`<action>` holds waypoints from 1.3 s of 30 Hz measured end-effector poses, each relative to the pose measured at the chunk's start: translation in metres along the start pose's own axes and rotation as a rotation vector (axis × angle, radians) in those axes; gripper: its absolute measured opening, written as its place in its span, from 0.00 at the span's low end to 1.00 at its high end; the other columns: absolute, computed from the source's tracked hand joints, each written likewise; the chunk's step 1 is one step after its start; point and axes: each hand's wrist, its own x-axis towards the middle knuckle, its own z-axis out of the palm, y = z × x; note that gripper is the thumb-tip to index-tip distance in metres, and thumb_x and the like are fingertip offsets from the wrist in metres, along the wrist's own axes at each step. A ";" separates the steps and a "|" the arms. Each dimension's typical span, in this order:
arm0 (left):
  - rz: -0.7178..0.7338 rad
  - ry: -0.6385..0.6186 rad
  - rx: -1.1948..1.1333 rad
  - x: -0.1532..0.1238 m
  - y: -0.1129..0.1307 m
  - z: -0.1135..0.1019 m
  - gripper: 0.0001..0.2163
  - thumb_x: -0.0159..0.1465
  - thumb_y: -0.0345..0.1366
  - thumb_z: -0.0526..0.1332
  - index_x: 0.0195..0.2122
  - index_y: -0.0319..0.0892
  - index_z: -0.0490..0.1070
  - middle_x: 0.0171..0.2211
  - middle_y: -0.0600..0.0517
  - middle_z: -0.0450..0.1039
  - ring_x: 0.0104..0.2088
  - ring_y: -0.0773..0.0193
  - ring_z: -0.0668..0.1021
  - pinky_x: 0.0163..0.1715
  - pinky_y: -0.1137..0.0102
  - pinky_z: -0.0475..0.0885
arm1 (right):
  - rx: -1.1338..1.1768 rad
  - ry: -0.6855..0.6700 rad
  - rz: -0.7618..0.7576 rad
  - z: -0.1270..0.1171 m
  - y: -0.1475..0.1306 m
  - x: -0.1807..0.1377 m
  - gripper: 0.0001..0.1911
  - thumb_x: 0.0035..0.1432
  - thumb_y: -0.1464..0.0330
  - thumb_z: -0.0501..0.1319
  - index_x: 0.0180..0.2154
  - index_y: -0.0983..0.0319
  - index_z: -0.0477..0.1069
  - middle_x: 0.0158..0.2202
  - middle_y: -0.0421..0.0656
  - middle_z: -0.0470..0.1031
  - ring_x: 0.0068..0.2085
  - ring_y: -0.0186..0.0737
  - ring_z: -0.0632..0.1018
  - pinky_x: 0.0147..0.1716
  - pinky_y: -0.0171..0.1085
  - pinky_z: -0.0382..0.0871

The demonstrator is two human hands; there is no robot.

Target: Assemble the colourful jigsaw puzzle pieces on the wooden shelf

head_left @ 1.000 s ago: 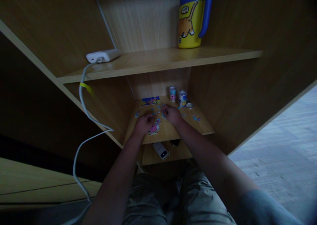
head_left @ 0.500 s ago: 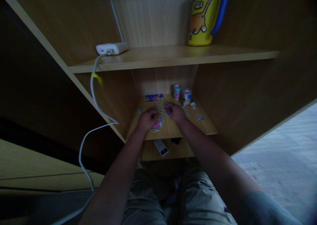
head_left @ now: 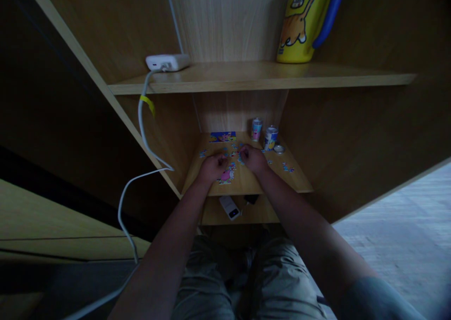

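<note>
A wooden shelving unit (head_left: 317, 136) fills the view, dim and seen from above. On its upper shelf (head_left: 246, 78) a large yellow and blue flask (head_left: 305, 24) stands at the far right, and a white charger block (head_left: 168, 62) lies at the left end. A white cable (head_left: 141, 136) with a yellow tag runs from the block down over the shelf edge and on toward the near left. The person's legs, in pale trousers (head_left: 225, 282), lie below.

On the lower shelf (head_left: 268, 181) both forearms reach in from the near side. The left hand (head_left: 212, 167) rests knuckles up, fingers curled, just beside a joined pink patch of puzzle pieces (head_left: 226, 175); whether it grips a piece cannot be told. The right hand (head_left: 254, 159) lies close to the right of it, fingers bent down onto the scattered loose pieces (head_left: 235, 154); its hold is likewise hidden. A few more loose pieces lie apart at the right. At the far edge sit a finished puzzle strip (head_left: 222, 136), two small cans (head_left: 264, 133) and a small round lid (head_left: 279, 149). Under the shelf, on a lower board, lies a white power bank (head_left: 229, 207).

Compared with a second ago, the view has swung left and tilted, so shelves and flask sit further right; the hands have drawn slightly nearer each other over the same pieces.
</note>
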 end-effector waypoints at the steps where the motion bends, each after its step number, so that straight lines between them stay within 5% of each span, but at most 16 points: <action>1: -0.002 0.001 -0.001 0.000 0.000 0.000 0.10 0.70 0.40 0.61 0.38 0.43 0.80 0.28 0.51 0.81 0.28 0.60 0.78 0.32 0.67 0.67 | 0.000 0.003 0.003 0.000 0.000 0.000 0.11 0.71 0.66 0.59 0.47 0.59 0.80 0.38 0.42 0.84 0.39 0.42 0.82 0.44 0.36 0.71; 39: -0.028 -0.075 0.097 -0.001 0.005 0.000 0.10 0.71 0.40 0.62 0.38 0.45 0.82 0.30 0.51 0.82 0.29 0.59 0.78 0.31 0.66 0.64 | -0.048 -0.034 0.015 -0.002 -0.003 0.000 0.10 0.72 0.66 0.60 0.47 0.58 0.80 0.40 0.43 0.86 0.40 0.43 0.83 0.43 0.36 0.71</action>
